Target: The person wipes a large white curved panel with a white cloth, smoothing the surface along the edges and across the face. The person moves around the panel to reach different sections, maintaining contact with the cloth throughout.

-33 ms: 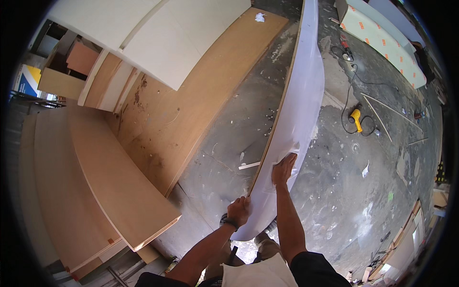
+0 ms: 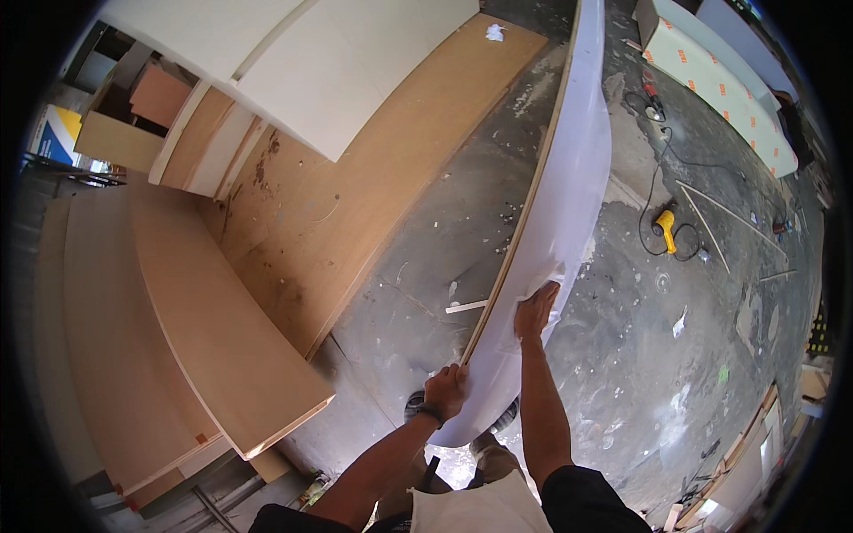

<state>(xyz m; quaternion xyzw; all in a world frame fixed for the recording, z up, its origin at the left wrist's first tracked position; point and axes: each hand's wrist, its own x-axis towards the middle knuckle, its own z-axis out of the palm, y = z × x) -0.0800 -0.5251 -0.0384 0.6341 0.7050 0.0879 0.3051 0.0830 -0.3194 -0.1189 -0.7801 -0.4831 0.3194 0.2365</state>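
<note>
A long, narrow board stands on edge in front of me, with a glossy white sheet (image 2: 553, 200) over its right side and a thin wooden edge (image 2: 524, 224) along its left. The sheet bows outward to the right and wrinkles near my right hand (image 2: 537, 310). That hand lies flat against the sheet, fingers stretched out and close together. Nearer to me, my left hand (image 2: 447, 392) is closed over the board's wooden edge, its fingertips partly hidden. A dark band circles the left wrist.
On the grey floor to the right lie a yellow heat gun (image 2: 665, 229) with a black cord, a red power tool (image 2: 652, 99) and thin strips (image 2: 706, 226). Brown wooden panels (image 2: 222, 329) and a large white panel (image 2: 329, 75) fill the left. A patterned covered panel (image 2: 724, 93) stands far right.
The whole view has shifted slightly. Both hands keep their places on the board and sheet.
</note>
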